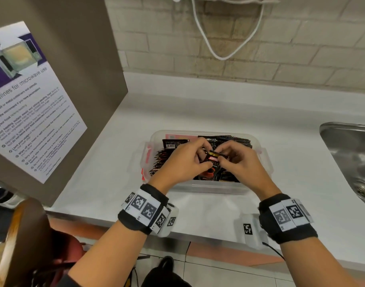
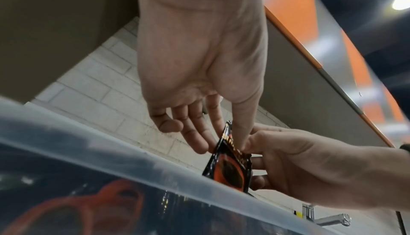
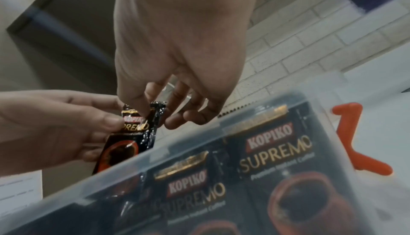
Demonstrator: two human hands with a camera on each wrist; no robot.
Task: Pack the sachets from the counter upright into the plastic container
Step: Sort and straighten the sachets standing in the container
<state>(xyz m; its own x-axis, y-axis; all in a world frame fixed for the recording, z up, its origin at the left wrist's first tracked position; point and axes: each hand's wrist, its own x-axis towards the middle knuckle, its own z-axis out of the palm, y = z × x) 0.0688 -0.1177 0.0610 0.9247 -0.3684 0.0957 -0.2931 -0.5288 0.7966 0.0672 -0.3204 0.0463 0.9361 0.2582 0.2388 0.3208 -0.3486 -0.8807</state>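
Together, left hand (image 1: 184,162) and right hand (image 1: 238,162) pinch one black foil coffee sachet (image 1: 215,158) above the crowded clear plastic container (image 1: 208,188) (worktop-bound); forced in, it could crumple or topple its neighbours.

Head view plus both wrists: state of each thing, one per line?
left hand: pinches the held sachet's top, over the container
right hand: pinches the same sachet
held sachet: upright, partly lowered among the packed ones
plastic container: open, no lid on, nearly full
packed sachets: upright against the clear wall
sink: looks dry
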